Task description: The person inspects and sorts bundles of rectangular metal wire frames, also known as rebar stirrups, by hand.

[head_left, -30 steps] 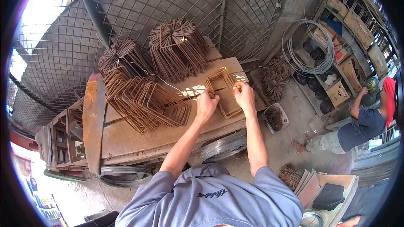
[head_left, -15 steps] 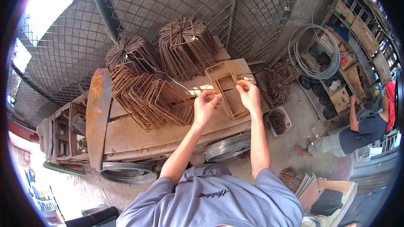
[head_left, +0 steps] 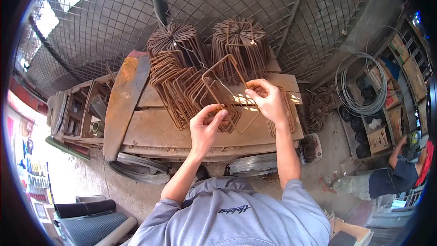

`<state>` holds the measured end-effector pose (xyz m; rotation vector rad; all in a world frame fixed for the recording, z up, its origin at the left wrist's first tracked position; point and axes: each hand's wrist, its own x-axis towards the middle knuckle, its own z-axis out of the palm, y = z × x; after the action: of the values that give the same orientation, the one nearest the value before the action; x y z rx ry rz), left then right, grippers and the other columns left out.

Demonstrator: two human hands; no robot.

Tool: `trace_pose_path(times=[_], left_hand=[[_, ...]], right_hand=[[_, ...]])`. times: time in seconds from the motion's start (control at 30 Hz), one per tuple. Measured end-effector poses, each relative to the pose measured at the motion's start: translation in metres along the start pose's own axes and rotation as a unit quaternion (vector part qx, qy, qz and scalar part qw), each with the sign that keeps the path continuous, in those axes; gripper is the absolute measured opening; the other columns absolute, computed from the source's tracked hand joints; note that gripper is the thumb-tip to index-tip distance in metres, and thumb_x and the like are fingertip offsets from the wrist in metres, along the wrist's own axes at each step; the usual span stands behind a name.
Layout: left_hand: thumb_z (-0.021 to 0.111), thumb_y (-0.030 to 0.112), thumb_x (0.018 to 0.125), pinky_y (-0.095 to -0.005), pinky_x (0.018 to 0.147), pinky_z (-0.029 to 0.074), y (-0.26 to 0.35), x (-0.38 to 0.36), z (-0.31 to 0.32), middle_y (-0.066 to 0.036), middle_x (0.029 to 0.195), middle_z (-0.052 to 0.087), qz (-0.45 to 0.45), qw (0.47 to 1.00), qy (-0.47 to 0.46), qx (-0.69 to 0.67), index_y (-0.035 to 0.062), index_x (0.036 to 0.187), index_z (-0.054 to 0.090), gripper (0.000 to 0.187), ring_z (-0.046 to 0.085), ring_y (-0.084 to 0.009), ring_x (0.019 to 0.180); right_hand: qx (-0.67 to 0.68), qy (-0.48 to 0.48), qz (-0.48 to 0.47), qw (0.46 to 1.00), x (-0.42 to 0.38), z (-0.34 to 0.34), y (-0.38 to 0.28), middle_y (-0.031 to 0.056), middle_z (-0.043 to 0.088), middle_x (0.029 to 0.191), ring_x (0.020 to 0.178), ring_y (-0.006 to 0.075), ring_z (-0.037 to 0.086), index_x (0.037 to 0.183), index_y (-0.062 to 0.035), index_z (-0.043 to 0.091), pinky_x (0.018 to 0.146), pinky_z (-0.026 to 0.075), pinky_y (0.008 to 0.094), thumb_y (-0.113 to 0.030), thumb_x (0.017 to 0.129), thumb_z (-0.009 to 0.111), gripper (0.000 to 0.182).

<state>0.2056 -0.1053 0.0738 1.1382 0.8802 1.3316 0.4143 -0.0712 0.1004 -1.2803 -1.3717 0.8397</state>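
A rusty rectangular rebar stirrup (head_left: 238, 70) is lifted in front of me, tilted above the wooden bench (head_left: 150, 125). My left hand (head_left: 205, 127) is closed on its left side, thumb and fingers pinched together. My right hand (head_left: 269, 102) pinches the opposite side, higher up. Behind and left of the held piece, a leaning row of stirrups (head_left: 169, 75) rests on the bench. More stirrups (head_left: 286, 105) lie beside my right wrist, partly hidden by it. A pale wire strand (head_left: 193, 50) trails from the left bundle towards my hands.
Two round stirrup bundles (head_left: 176, 34) stand at the back against the mesh fence (head_left: 200, 0). A curved rusty metal sheet (head_left: 128, 102) covers the bench's left end. Wire coils (head_left: 139, 168) sit below the front edge. A white bucket (head_left: 314, 148) and a co-worker (head_left: 391, 177) are at right.
The stirrup has been raised and moved left over the leaning row, held by both hands. My left hand now grips its side. The view has swung left.
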Motion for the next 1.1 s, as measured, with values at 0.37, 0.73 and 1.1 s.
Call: trace_pose_path(times=[0.37,0.73,1.1], left_hand=[[0.070,0.007,0.095,-0.0250,0.070,0.058,-0.047,-0.002,-0.030,-0.006,0.091,0.074,-0.019,0.996,0.066,0.053,-0.0030,0.108,0.071,0.017,0.071,-0.0113,0.081],[0.073,0.013,0.092,-0.0269,0.065,0.056,-0.069,0.002,-0.030,-0.013,0.078,0.075,0.035,0.968,0.076,0.237,-0.0042,0.101,0.074,0.019,0.073,-0.0137,0.071],[0.073,0.015,0.092,-0.0275,0.062,0.055,-0.078,-0.009,-0.030,-0.013,0.073,0.073,0.036,0.958,0.056,0.279,-0.0042,0.096,0.074,0.019,0.071,-0.0146,0.066]], right_hand=[[-0.097,-0.062,-0.046,0.992,0.026,0.046,0.075,0.0074,0.072,0.097,0.082,0.0151,0.066,0.105,-0.0009,0.071,0.076,0.053,0.0304,-0.009,0.086,0.076,0.021],[-0.109,-0.056,0.007,0.992,0.026,0.056,0.126,0.0094,0.073,0.098,0.084,0.0200,0.068,0.105,-0.0014,0.070,0.078,0.055,0.0342,-0.009,0.086,0.075,0.021],[-0.108,-0.082,0.035,0.990,0.012,0.046,0.125,0.0097,0.073,0.098,0.087,0.0207,0.069,0.107,-0.0013,0.068,0.079,0.055,0.0337,-0.008,0.088,0.073,0.021]])
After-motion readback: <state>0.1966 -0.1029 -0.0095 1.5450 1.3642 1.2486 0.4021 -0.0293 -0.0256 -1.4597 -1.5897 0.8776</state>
